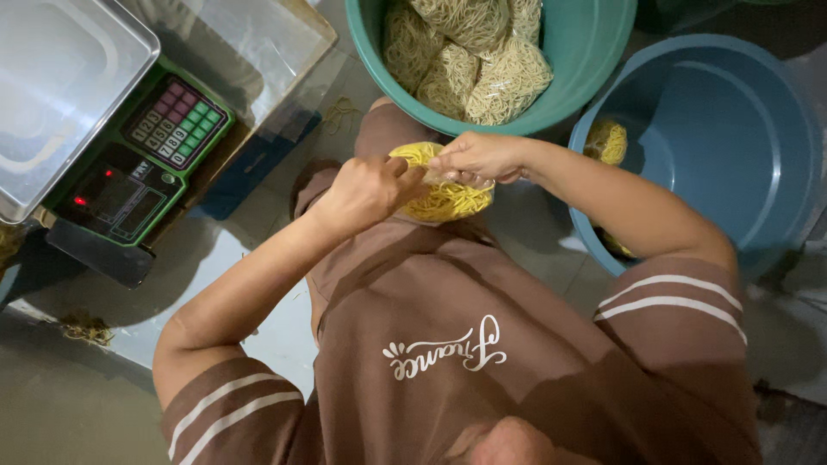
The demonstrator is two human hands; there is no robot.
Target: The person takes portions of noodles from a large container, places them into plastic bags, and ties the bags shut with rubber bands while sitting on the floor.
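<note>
bundle: yellow noodles (444, 200) in a clear plastic bag, held betw. both hands over the lap
look: thin pale-yellow strands, tangled into a roundish flat nest
state: bag mouth up top, gathered under the fingers; plastic barely visible, glossy at the top edge
pose: nest tilted toward the camera, upper part hidden by hands
left hand (366, 191): closed on the bundle's left edge, knuckles up
right hand (482, 158): fingers pinched on the top of the bag, just above the noodles
place: in front of the chest, just below the green tub's rim, not touching it as far as can be told
</note>
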